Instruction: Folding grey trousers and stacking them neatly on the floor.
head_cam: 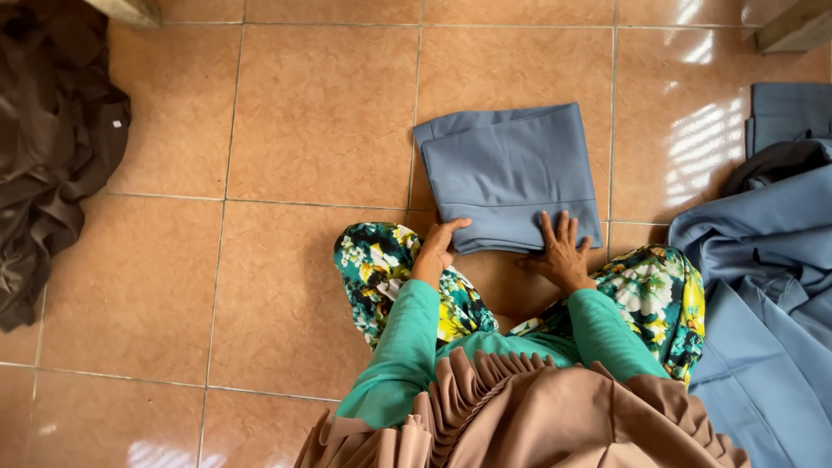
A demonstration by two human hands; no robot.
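A folded blue-grey cloth (507,169) lies flat on the tiled floor in front of my knees. My left hand (438,247) curls around its near left corner, thumb on top. My right hand (562,251) rests flat on the near right edge with the fingers spread. Both arms wear green sleeves, and my floral-print trousers show on either side of the cloth.
A loose heap of blue-grey cloth (763,295) spreads on the floor at the right. A dark brown cloth pile (48,147) lies at the left. Wooden legs (797,30) stand at the top corners. Glossy tan floor tiles (321,113) surround everything.
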